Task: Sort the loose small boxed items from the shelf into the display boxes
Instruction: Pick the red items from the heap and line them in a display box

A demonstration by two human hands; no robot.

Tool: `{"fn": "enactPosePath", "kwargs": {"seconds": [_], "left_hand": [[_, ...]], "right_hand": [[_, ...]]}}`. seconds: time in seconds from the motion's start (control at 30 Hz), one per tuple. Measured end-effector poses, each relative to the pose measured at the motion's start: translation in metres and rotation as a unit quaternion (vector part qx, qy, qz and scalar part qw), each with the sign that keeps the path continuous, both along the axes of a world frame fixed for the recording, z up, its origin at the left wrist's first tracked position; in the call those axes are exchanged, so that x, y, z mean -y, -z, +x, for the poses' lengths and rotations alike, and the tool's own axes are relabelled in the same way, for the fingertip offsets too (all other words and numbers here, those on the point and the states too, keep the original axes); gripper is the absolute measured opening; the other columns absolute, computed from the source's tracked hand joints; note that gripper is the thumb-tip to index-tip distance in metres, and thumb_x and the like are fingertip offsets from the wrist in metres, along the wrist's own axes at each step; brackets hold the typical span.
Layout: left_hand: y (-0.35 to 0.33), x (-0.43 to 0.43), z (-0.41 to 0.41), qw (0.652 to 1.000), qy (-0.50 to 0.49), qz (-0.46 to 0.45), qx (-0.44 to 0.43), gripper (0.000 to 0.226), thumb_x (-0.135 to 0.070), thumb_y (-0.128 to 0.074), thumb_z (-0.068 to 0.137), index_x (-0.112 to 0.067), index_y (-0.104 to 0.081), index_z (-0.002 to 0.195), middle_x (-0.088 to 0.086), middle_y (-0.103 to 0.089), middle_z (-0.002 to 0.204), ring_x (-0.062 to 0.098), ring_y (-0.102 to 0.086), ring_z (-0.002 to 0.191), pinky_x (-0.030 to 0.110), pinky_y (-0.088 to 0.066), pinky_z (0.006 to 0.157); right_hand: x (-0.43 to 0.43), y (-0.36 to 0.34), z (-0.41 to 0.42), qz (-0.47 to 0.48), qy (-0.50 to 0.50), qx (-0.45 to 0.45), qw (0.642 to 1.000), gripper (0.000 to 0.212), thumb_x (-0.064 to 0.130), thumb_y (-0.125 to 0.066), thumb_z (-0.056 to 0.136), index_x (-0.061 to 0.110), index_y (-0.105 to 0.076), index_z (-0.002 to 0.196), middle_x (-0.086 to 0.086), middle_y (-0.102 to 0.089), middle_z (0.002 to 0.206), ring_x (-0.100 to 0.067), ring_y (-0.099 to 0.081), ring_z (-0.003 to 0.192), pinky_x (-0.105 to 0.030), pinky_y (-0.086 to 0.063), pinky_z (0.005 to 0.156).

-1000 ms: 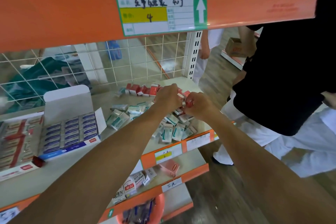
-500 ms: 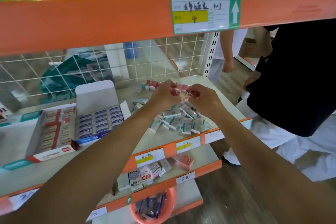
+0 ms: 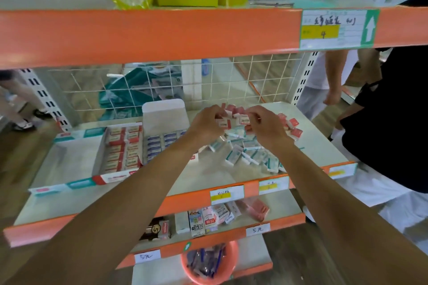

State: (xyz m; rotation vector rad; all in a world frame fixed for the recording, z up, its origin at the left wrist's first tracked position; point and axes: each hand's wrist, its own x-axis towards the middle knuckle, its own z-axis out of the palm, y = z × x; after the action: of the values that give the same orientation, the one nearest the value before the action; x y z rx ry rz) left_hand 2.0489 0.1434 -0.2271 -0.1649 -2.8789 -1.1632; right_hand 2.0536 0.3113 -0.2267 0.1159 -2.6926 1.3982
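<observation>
Fingers of the left hand (image 3: pixel 206 122) curl round a red-and-white box (image 3: pixel 223 123). The right hand (image 3: pixel 266 127), nearly touching it, pinches a second box (image 3: pixel 245 120), the same pairing as half a second ago. Loose teal boxes (image 3: pixel 250 154) lie just below on the shelf (image 3: pixel 208 174). The display boxes (image 3: pixel 122 150) stand to the left, unchanged.

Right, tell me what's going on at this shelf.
A person is sorting small boxes on the middle shelf. The left hand and right hand pinch red-and-white boxes above a loose pile of teal-and-white boxes. Further left sit the red display box and the blue display box, both open with rows inside.
</observation>
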Motion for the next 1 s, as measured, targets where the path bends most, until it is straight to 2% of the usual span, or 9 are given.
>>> {"fn": "enactPosePath", "kwargs": {"seconds": [0.17,0.27,0.4,0.57,0.63,0.73,0.83,0.93,1.0], "left_hand": [[-0.001,0.029,0.005,1.000,-0.009,-0.008,-0.003,0.034,-0.008,-0.073,0.076,-0.016,-0.068,0.109,0.000,-0.067,0.104,0.013,-0.060,0.091,0.018,-0.044,0.076],[-0.004,0.047,0.012,1.000,-0.018,-0.017,-0.016,0.027,-0.013,-0.073,0.077,-0.018,-0.068,0.103,-0.006,-0.062,0.095,0.008,-0.055,0.084,0.016,-0.039,0.070],[-0.007,0.072,0.020,0.997,-0.018,-0.049,-0.048,0.026,-0.003,-0.067,0.075,-0.018,-0.064,0.097,-0.006,-0.055,0.094,0.009,-0.048,0.085,0.013,-0.032,0.065],[-0.009,0.103,0.030,0.993,-0.034,-0.090,-0.064,0.031,-0.010,-0.074,0.073,-0.020,-0.059,0.099,-0.004,-0.060,0.098,0.013,-0.053,0.089,0.023,-0.042,0.075],[-0.008,0.115,0.033,0.991,-0.046,-0.104,-0.069,0.030,-0.013,-0.075,0.074,-0.021,-0.059,0.097,-0.004,-0.060,0.099,0.013,-0.053,0.090,0.023,-0.046,0.076],[-0.007,0.136,0.038,0.987,-0.064,-0.130,-0.065,0.027,-0.022,-0.076,0.076,-0.022,-0.063,0.100,-0.005,-0.060,0.101,0.012,-0.053,0.088,0.021,-0.045,0.073],[-0.007,0.157,0.045,0.988,-0.074,-0.129,-0.048,0.028,-0.027,-0.075,0.078,-0.021,-0.066,0.104,-0.005,-0.063,0.105,0.015,-0.057,0.089,0.022,-0.047,0.071],[-0.007,0.173,0.052,0.987,-0.075,-0.135,-0.041,0.030,-0.029,-0.074,0.081,-0.020,-0.067,0.108,-0.003,-0.066,0.111,0.017,-0.061,0.089,0.029,-0.055,0.078],[-0.008,0.182,0.057,0.986,-0.077,-0.142,-0.043,0.029,-0.031,-0.072,0.082,-0.021,-0.068,0.109,-0.002,-0.067,0.111,0.017,-0.061,0.087,0.030,-0.055,0.079]], "right_hand": [[0.026,-0.005,0.001,0.050,-0.019,-0.002,0.999,0.029,0.009,-0.063,0.085,0.018,-0.067,0.112,-0.004,-0.069,0.094,-0.018,-0.065,0.086,-0.031,-0.053,0.082],[0.046,-0.006,0.000,0.042,-0.033,-0.011,0.998,0.033,0.009,-0.070,0.081,0.014,-0.067,0.113,-0.007,-0.069,0.106,-0.021,-0.066,0.096,-0.033,-0.051,0.091],[0.071,-0.002,-0.002,0.041,-0.060,-0.031,0.997,0.031,0.006,-0.072,0.079,0.017,-0.063,0.107,-0.001,-0.065,0.102,-0.013,-0.062,0.088,-0.011,-0.046,0.075],[0.102,0.003,-0.001,0.087,-0.105,-0.081,0.987,0.032,0.007,-0.073,0.076,0.014,-0.062,0.105,-0.002,-0.064,0.099,-0.017,-0.061,0.088,-0.030,-0.052,0.080],[0.113,0.003,0.000,0.111,-0.119,-0.104,0.981,0.032,0.007,-0.074,0.076,0.010,-0.063,0.106,-0.004,-0.064,0.100,-0.017,-0.060,0.086,-0.027,-0.049,0.076],[0.129,-0.001,0.003,0.144,-0.153,-0.141,0.968,0.026,0.009,-0.075,0.076,0.005,-0.069,0.101,-0.007,-0.066,0.094,-0.012,-0.057,0.077,-0.012,-0.042,0.064],[0.147,-0.002,0.006,0.178,-0.177,-0.155,0.955,0.028,0.014,-0.074,0.079,0.007,-0.069,0.106,-0.005,-0.060,0.098,-0.013,-0.054,0.085,-0.014,-0.038,0.067],[0.168,0.000,0.008,0.187,-0.195,-0.156,0.950,0.030,0.014,-0.074,0.079,0.007,-0.067,0.107,-0.004,-0.059,0.105,-0.015,-0.056,0.095,-0.007,-0.037,0.069],[0.181,0.002,0.009,0.191,-0.204,-0.147,0.949,0.030,0.014,-0.074,0.079,0.008,-0.065,0.107,-0.008,-0.061,0.111,-0.020,-0.059,0.100,-0.017,-0.046,0.075]]}}
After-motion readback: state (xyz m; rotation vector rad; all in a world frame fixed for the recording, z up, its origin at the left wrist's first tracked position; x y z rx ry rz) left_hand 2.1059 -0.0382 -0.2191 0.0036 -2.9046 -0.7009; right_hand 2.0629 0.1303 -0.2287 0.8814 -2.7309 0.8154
